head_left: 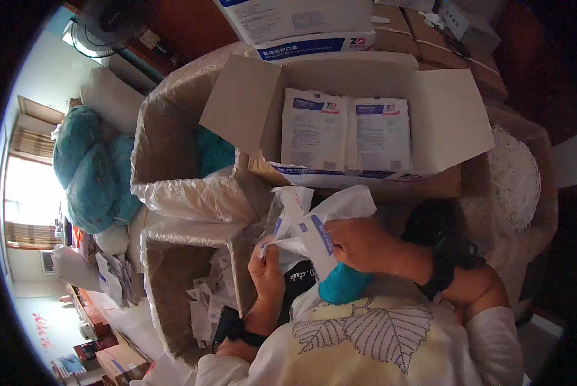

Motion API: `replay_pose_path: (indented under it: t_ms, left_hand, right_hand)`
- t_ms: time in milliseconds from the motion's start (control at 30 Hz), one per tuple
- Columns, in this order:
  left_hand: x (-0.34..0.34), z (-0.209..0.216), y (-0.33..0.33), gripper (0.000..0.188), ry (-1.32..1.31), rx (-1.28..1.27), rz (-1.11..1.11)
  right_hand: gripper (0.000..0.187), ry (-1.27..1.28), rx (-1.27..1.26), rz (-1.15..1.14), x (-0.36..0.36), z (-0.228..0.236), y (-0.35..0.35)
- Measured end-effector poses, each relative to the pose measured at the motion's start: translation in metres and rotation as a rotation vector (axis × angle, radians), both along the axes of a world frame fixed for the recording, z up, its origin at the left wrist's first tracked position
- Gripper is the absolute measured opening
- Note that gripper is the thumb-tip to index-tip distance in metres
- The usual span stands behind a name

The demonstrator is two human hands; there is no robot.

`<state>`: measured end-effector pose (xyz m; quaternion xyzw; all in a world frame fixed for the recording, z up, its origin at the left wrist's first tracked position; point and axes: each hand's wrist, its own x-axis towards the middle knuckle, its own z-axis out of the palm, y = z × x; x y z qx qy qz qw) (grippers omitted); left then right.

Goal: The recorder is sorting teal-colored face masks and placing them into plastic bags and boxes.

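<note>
A white paper packet (307, 225) with blue printing sits just above the middle of the view, torn open and crumpled, its loose flap standing up toward 12 o'clock. The left hand (267, 270) comes up from 6 o'clock and pinches the packet's lower left corner, its grip closed on the paper between thumb and fingers. The right hand (359, 244) reaches in from 4 o'clock, its grip clenched on the packet's right side, with a black strap around the wrist. Just under that hand, at 5 o'clock from the packet, a teal bundle (343, 286) rests against the person's white top. At 8 o'clock from the hands stands a plastic-lined box (172, 283) with torn white wrappers lying in it. Farther off, at 10 o'clock, a larger lined box (172, 128) holds teal cloth. At 12 o'clock, beyond the packet, an open cardboard carton (442, 122) has two flat sealed white packets standing side by side inside.
</note>
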<state>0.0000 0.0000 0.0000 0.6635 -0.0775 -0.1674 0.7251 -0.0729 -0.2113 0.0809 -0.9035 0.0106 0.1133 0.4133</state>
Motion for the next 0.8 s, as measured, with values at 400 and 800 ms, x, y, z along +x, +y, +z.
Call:
replay_pose_path:
  t_ms: [400,800]
  left_hand:
    - [-0.018,0.013,-0.011,0.018,-0.06,0.152,-0.11]
    - [0.0,0.029,0.004,0.023,-0.007,0.482,-0.275]
  right_hand:
    - [0.021,0.021,0.206,-0.102,-0.006,-0.072,-0.006]
    - [0.012,-0.409,0.299,-0.395,-0.002,-0.023,0.003]
